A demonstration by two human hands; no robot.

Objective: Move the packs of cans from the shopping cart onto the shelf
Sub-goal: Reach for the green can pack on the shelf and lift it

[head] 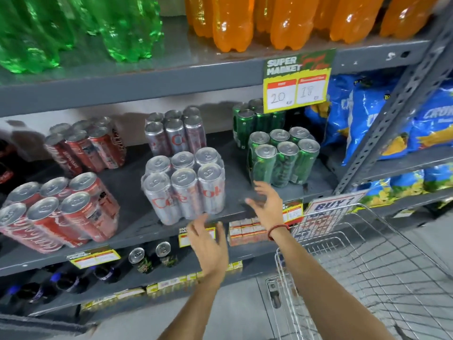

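You are holding both hands in the lower middle of the frame, in front of the grey shelf, and both are empty, with the fingers spread and apart from each other. Your left hand is hanging just below the shelf edge, under the silver six-pack of cans, close to it but not gripping it. Your right hand, with a red bracelet on the wrist, is reaching toward the shelf edge, between the silver pack and the green six-pack, touching neither as far as you can see. The silver pack is standing at the front of the shelf in the centre, and a second silver pack is standing behind it. Red six-packs are sitting at the left of the frame, and another green pack is behind the front green one. The wire shopping cart is filling the lower right of the frame, and no pack is showing in the visible part of it. Green bottles and orange bottles are standing on the upper board.
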